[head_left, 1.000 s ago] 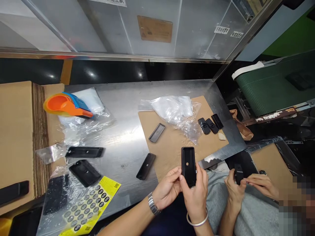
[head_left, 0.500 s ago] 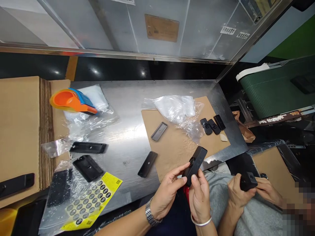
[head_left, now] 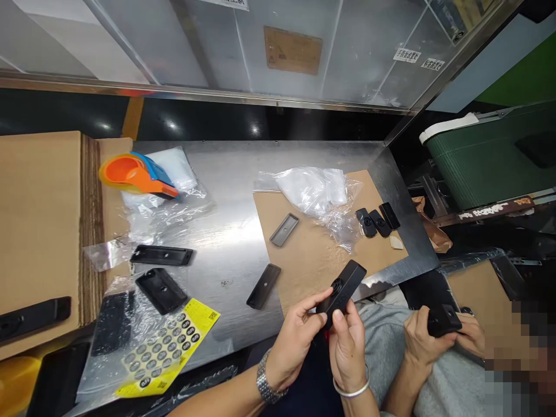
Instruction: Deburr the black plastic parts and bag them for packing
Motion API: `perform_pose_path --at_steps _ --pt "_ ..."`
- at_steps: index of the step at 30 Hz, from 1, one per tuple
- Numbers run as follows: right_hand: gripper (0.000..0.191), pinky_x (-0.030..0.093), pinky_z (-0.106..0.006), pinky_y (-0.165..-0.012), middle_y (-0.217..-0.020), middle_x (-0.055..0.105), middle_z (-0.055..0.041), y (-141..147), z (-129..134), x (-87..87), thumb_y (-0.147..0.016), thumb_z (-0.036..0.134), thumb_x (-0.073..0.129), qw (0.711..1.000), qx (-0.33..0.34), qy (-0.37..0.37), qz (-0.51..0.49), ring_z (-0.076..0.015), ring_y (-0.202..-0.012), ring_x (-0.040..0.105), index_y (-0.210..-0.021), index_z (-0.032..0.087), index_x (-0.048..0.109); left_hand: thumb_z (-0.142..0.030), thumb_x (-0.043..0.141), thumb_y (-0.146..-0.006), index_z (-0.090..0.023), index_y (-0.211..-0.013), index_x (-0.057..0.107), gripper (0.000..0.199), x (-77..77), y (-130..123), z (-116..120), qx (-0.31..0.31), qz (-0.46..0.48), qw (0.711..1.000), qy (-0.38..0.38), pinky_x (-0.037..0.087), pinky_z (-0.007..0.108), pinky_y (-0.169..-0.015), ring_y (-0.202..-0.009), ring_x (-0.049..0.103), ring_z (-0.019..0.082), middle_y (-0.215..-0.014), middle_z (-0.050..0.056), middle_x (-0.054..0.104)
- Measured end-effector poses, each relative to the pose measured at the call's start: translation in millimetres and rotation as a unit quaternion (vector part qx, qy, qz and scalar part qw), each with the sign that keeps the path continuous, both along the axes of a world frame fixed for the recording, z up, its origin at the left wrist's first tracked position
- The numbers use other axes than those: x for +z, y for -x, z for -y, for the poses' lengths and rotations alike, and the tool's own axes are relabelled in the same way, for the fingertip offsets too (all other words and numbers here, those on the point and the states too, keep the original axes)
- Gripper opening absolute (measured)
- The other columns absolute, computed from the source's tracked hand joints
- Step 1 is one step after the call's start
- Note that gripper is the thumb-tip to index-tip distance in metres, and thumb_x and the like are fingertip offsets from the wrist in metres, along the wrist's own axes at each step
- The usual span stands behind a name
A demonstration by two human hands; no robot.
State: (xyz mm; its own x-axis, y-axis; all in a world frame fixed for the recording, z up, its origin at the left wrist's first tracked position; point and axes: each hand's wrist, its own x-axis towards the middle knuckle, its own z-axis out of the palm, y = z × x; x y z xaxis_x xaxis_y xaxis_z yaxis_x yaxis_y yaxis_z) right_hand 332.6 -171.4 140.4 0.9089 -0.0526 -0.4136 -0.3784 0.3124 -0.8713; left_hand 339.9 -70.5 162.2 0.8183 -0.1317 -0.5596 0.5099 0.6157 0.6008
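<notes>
Between both my hands is a black oblong plastic casing (head_left: 348, 282) with a round dial-like fitting on its face, tilted up to the right. My left hand (head_left: 302, 327), below a metal watch, pinches its lower left side, the index finger near the round fitting. Around its lower end my right hand (head_left: 348, 350), with a pale bangle at the wrist, grips from the right with thumb and fingers. Beyond the casing lies a cardboard sheet (head_left: 299, 272) bearing a grey shallow shell (head_left: 284, 229). A dark shell (head_left: 263, 286) rests across the sheet's left edge.
Several small black parts (head_left: 377, 222) sit by a clear plastic bag (head_left: 313, 191). On the left are orange and blue tape holders (head_left: 139, 174), black shells (head_left: 161, 289), a yellow sticker sheet (head_left: 174, 353) and stacked cardboard (head_left: 39, 226). A co-worker's hands (head_left: 428, 341) hold a black part at right.
The casing in my hands has turned slightly clockwise, and my right hand has shifted a little left along with it. The whole view has drifted slightly.
</notes>
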Motion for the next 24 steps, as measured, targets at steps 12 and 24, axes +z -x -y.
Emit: perform_pose_path --at_steps 12,24 --pt "0.048 0.035 -0.045 -0.098 -0.121 0.053 -0.0103 7.9 0.2 -8.4 -0.080 0.031 0.056 0.998 0.012 0.055 0.022 -0.0228 -0.111 0.050 -0.124 0.019 0.041 -0.018 0.063 -0.070 -0.019 -0.098 0.067 0.029 -7.0 1.5 6.9 0.056 -0.027 0.998 -0.003 0.036 0.033 -0.094 -0.100 0.055 0.022 -0.105 0.007 0.066" --pt "0.028 0.044 -0.040 -0.089 -0.106 0.063 -0.0046 -4.5 3.8 1.7 -0.079 0.036 0.054 0.996 -0.024 -0.063 -0.060 -0.0211 -0.103 0.055 -0.102 0.023 0.061 -0.026 0.060 -0.075 -0.023 -0.101 0.067 0.027 -0.5 4.2 -0.5 0.003 0.016 0.996 -0.084 0.027 0.031 -0.102 -0.118 0.042 0.022 -0.117 0.005 0.057"
